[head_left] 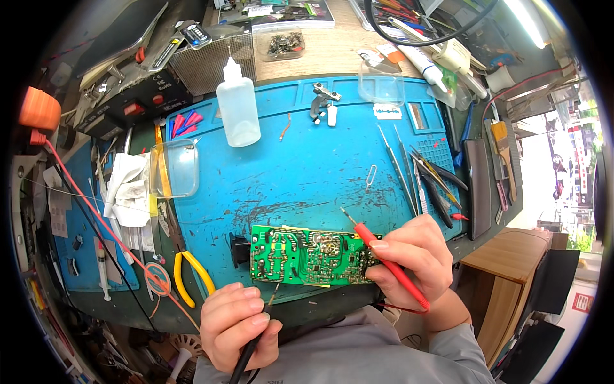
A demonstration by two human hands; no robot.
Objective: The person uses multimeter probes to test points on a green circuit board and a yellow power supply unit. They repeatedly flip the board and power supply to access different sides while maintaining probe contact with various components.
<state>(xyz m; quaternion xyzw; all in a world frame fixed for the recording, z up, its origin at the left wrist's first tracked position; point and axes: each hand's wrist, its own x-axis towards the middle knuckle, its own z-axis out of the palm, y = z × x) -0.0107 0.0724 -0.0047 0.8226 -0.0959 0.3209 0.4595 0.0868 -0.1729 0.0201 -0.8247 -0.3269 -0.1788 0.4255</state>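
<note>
A green circuit board lies solder side up at the near edge of a blue work mat, with a black connector at its left end. My left hand is closed round a black test probe, its metal tip at the board's near left edge; whether it touches cannot be made out. My right hand grips a red test probe, whose tip points up and left, beyond the board's far edge. Fingers of that hand overlap the board's right end.
Yellow-handled pliers lie left of the board. Tweezers and black-handled cutters rest at the right. A squeeze bottle stands toward the back, near a clear plastic box. A red cable crosses the left side.
</note>
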